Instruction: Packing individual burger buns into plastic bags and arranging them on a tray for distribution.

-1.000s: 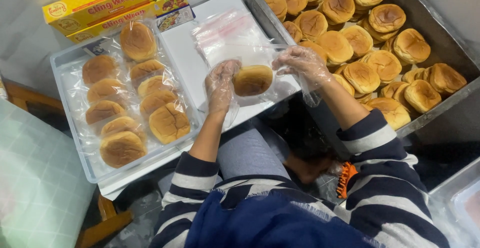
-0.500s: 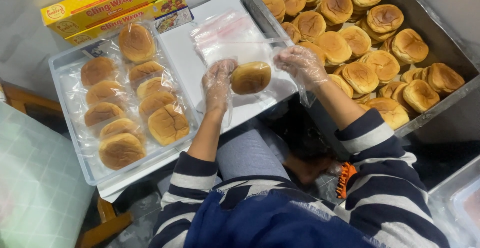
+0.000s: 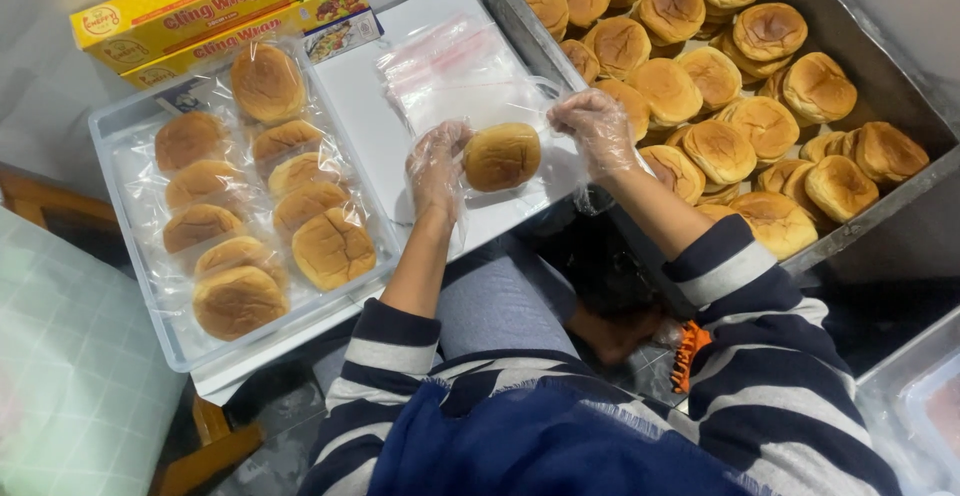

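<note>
- The left hand [image 3: 436,164] and the right hand [image 3: 596,128], both in thin clear gloves, pinch the sides of a clear bag [image 3: 520,146] around one bun [image 3: 501,156], over the white board's [image 3: 360,106] near edge.
- Judged step: bagging; sealing needs both hands at the mouth.
- The bun is round, golden-brown and whole.
- Left: a tray [image 3: 120,136] of bagged buns. Right: a metal pan [image 3: 880,86] of bare ones.

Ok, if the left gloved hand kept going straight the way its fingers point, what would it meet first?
Probably the stack of clear plastic zip bags on the white board: the left hand, beside the round brown bun, points up-frame toward them. Depth is unclear.
</note>
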